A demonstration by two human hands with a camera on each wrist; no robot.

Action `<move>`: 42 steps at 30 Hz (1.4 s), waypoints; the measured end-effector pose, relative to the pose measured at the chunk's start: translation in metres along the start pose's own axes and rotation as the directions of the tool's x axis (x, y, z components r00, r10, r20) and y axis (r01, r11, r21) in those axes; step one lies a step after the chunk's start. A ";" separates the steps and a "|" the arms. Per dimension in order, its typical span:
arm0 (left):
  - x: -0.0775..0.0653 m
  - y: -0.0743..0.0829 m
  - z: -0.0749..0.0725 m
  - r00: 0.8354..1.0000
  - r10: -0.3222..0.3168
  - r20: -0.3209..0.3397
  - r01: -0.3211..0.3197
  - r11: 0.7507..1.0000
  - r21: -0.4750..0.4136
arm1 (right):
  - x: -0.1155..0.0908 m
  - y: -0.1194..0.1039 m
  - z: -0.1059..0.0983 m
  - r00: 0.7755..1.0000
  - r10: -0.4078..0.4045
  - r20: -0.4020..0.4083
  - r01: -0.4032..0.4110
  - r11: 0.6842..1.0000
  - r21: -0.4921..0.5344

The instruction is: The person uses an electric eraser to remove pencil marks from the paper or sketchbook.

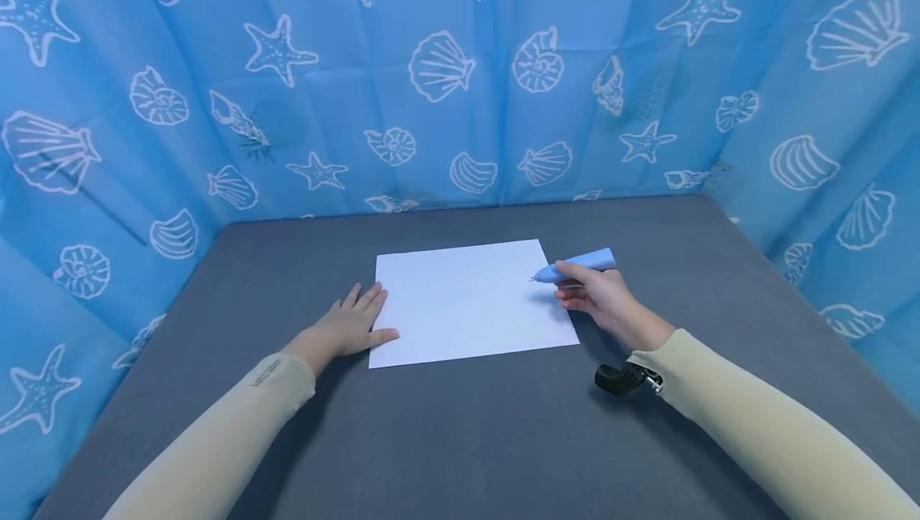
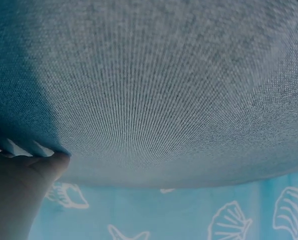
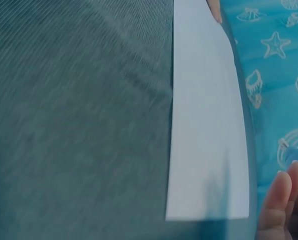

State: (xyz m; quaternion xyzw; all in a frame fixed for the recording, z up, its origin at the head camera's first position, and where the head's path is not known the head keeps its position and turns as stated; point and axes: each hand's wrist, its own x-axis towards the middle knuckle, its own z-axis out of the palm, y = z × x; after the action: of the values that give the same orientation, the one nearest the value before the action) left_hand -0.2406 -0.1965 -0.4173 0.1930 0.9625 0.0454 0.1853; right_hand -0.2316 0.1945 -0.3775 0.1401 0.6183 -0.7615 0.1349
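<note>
A white sheet of paper (image 1: 467, 304) lies flat on the grey cloth-covered table. My left hand (image 1: 348, 324) rests on its left edge, with the fingers and thumb stretched out. Over the right edge, my right hand (image 1: 604, 296) holds a thick light-blue pen (image 1: 585, 261), whose thin tip points left above the sheet. A shadow falls on the paper below the pen. In the right wrist view, fingertips of the right hand (image 3: 279, 200) show beside a small part of the pen (image 3: 296, 155). The left wrist view catches only part of the left hand (image 2: 24, 185) at its edge.
A black device (image 1: 620, 379) hangs under the right sleeve (image 1: 755, 424). The grey tabletop (image 1: 460, 440) extends around the sheet. Blue curtains (image 1: 460, 121) with white shells and starfish stand behind the table and along both sides.
</note>
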 end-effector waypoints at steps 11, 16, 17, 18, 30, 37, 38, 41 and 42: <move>-0.002 0.000 0.000 1.000 0.015 -0.024 -0.016 1.000 -0.025 | -0.004 0.002 -0.022 0.999 0.013 -0.038 -0.012 1.000 0.026; -0.001 0.000 0.001 0.999 0.014 -0.029 -0.015 1.000 -0.026 | -0.004 0.004 -0.029 1.000 -0.002 -0.006 0.003 0.998 0.066; -0.001 0.000 0.002 0.999 0.014 -0.032 -0.015 1.000 -0.025 | -0.004 0.004 -0.031 1.000 -0.009 -0.008 0.009 0.997 0.077; -0.001 0.000 0.002 0.999 0.014 -0.034 -0.014 1.000 -0.023 | -0.004 0.004 -0.032 1.000 -0.014 -0.015 0.015 0.997 0.081; -0.003 0.001 0.001 0.999 0.013 -0.039 -0.014 1.000 -0.020 | -0.010 0.007 -0.042 0.994 -0.082 -0.077 0.089 0.991 0.097; -0.004 0.001 0.000 1.000 0.012 -0.029 -0.013 0.999 -0.032 | -0.011 0.011 -0.045 0.988 -0.099 -0.123 0.105 0.993 0.047; -0.003 0.000 0.001 1.000 0.010 -0.026 -0.011 0.999 -0.031 | -0.011 0.012 -0.045 0.986 -0.097 -0.132 0.102 0.994 0.028; 0.001 -0.004 0.005 1.000 0.010 -0.027 -0.011 1.000 -0.023 | -0.010 0.014 -0.045 0.980 -0.113 -0.161 0.102 0.992 -0.072; 0.002 -0.005 0.006 1.000 0.010 -0.028 -0.011 1.000 -0.021 | -0.010 0.014 -0.046 0.978 -0.122 -0.169 0.103 0.988 -0.116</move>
State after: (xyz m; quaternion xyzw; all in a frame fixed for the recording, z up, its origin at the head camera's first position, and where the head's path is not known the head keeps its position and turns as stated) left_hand -0.2415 -0.2001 -0.4240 0.1953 0.9635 0.0592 0.1734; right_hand -0.2146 0.2369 -0.3952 0.1642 0.6747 -0.7183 0.0438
